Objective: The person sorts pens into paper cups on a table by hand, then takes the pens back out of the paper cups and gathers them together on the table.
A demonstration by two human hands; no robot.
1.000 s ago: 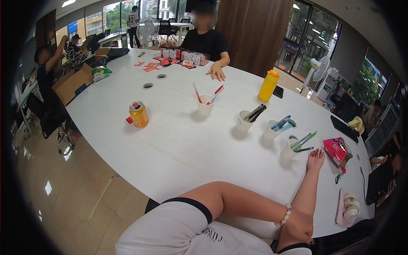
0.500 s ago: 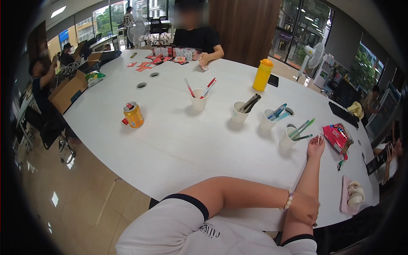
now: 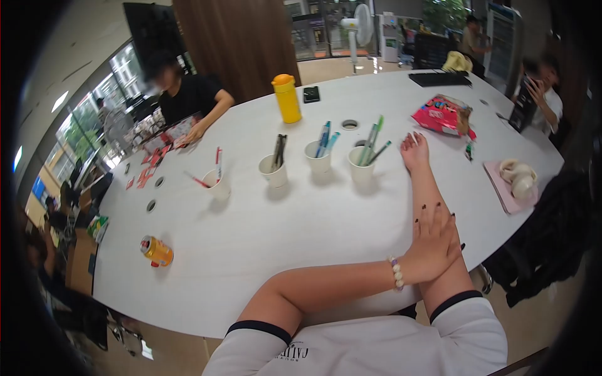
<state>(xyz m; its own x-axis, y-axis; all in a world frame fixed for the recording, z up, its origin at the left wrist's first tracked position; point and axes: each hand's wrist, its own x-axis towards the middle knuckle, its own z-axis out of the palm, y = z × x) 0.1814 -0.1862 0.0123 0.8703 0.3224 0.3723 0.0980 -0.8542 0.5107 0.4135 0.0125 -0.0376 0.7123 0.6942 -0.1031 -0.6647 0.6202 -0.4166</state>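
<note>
My left hand [image 3: 431,245], a beaded bracelet at its wrist, reaches across and lies on my right forearm with its fingers stretched out and apart. It holds no object. My right hand [image 3: 414,150] rests palm up on the white table [image 3: 301,232], fingers loosely bent and apart, with nothing I can make out in them. Just beyond it lies a red snack bag [image 3: 444,115]. Left of it stands a paper cup [image 3: 362,169] of green pens, then a cup of blue pens [image 3: 318,160], a cup of dark pens [image 3: 274,172] and a cup of red pens [image 3: 217,187].
A yellow bottle [image 3: 287,100] and a phone [image 3: 311,94] stand farther back. An orange can [image 3: 157,251] is at the left. Cream headphones [image 3: 518,179] lie on a pink notebook [image 3: 501,194] at the right. Across the table a person [image 3: 191,94] handles red packets [image 3: 150,169].
My view has turned to the right. My left hand has gone from curled at my right forearm to flat on it, farther toward the wrist. My right hand stays palm up.
</note>
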